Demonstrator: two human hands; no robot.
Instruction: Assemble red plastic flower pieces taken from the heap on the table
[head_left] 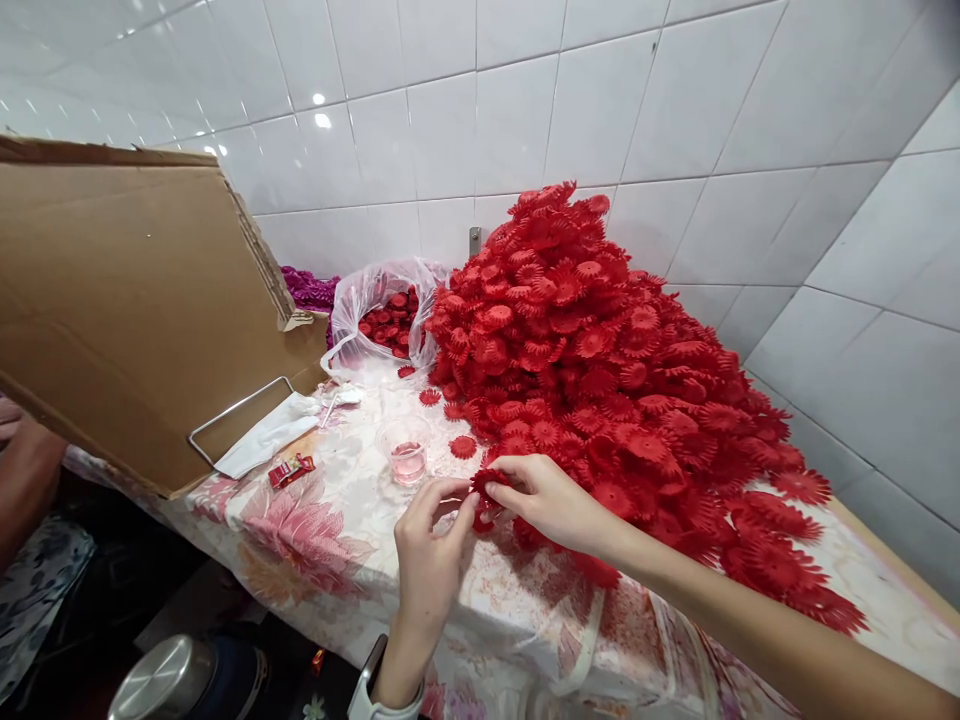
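Between the fingertips of both hands is a dark red, round piece with a fringed edge (491, 482), partly covered by the fingers. My left hand (433, 535), with a watch on its wrist, pinches the piece from its left side. From the right, my right hand (541, 500) grips the same piece with thumb and fingers. Just behind and to the right rises a large heap of red fringed discs (592, 350). One loose red disc (463, 447) lies on the cloth beyond the hands. A clear plastic cup (407, 455) with pinkish liquid stands left of it.
An open plastic bag (346, 325) holds darker red discs. Purple pieces (309, 290) show behind the cardboard box (127, 300) at left. A white tissue (270, 432) and a red wrapper (291, 470) lie on the flowered tablecloth (300, 530). Another person's arm (28, 480) appears at left.
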